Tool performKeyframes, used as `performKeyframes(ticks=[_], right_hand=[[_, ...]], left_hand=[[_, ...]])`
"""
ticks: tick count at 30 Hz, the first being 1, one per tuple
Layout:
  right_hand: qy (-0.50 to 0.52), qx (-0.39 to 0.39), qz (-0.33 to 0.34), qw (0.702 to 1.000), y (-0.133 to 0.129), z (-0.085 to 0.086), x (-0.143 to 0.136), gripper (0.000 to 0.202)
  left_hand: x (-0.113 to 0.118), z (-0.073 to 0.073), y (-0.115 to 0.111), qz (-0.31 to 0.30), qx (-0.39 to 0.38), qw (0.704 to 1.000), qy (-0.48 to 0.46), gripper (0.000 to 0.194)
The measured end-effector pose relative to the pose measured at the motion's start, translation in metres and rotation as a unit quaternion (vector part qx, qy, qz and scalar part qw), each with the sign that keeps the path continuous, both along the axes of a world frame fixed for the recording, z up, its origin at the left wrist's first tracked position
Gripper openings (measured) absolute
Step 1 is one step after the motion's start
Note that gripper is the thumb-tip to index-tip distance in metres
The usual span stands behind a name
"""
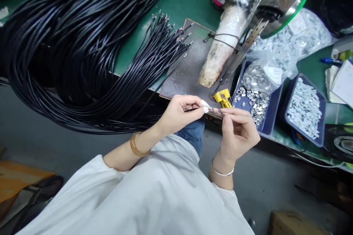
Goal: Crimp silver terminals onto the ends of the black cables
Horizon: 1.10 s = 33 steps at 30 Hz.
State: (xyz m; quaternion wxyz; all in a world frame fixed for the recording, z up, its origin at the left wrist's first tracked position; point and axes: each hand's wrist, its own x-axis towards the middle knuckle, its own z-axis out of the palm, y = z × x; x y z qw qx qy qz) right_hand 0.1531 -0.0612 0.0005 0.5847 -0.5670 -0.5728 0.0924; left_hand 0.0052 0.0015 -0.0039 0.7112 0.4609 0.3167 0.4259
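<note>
Cables [68,44]: big black bundle far left, stripped ends fanned toward dark plate [187,69]. Your left hand [179,114]: pinched shut on single wire [193,109], tip pointing right. Your right hand [238,132]: fingertips closed on small metal clip [216,110] at wire end, near edge of plate, just before yellow fixture [223,98]. Step, by judgement: seating clip on wire; next needs steady alignment. Blue trays [273,114], right: loose clips.

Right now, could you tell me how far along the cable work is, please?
Done: nothing clearly finished shows. In hand: the left hand holds one cable and the right hand pinches a small clip at its tip. Left: a big bundle of cables waits, and two trays hold many clips.
</note>
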Motion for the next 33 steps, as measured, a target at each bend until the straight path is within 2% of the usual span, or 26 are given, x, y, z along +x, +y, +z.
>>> performKeyframes(ticks=[3,8,12,15,18,20,22,24,28,33], right_hand=[[-0.031,-0.016,-0.015,0.999,0.001,0.003,0.004,0.014],[-0.110,-0.046,0.037,0.992,0.001,0.009,0.007,0.019],[-0.108,-0.108,0.083,0.985,0.000,0.009,0.009,0.016],[-0.070,-0.132,0.091,0.985,-0.001,0.008,0.009,0.011],[-0.022,-0.085,0.034,0.996,-0.001,0.005,0.008,0.011],[-0.038,-0.019,-0.034,0.999,0.000,0.004,0.007,0.016],[-0.082,0.040,-0.073,0.993,0.002,0.004,0.005,0.022],[-0.103,0.062,-0.056,0.991,0.005,0.004,0.002,0.024],[-0.065,0.033,0.015,0.997,0.006,0.002,-0.006,0.019],[0.003,0.023,0.022,0.999,0.005,-0.004,-0.006,0.014]], left_hand=[[0.001,0.000,-0.001,0.009,-0.004,1.000,0.024,0.004],[0.001,0.001,-0.004,0.010,-0.004,0.999,0.049,0.005],[-0.001,0.005,-0.006,0.013,0.003,0.996,0.086,0.006],[0.000,0.008,-0.007,-0.001,0.005,0.996,0.085,0.005],[0.001,0.008,-0.006,0.004,0.005,0.998,0.062,0.004],[0.001,0.005,-0.005,0.004,-0.004,0.999,0.044,0.006],[0.001,0.002,-0.003,-0.003,-0.021,0.999,0.031,0.008],[0.001,-0.001,-0.001,-0.007,-0.038,0.999,0.014,0.009],[0.003,-0.001,0.001,0.001,-0.050,0.999,-0.010,0.009],[0.004,0.005,0.003,0.021,-0.041,0.999,0.016,0.008]])
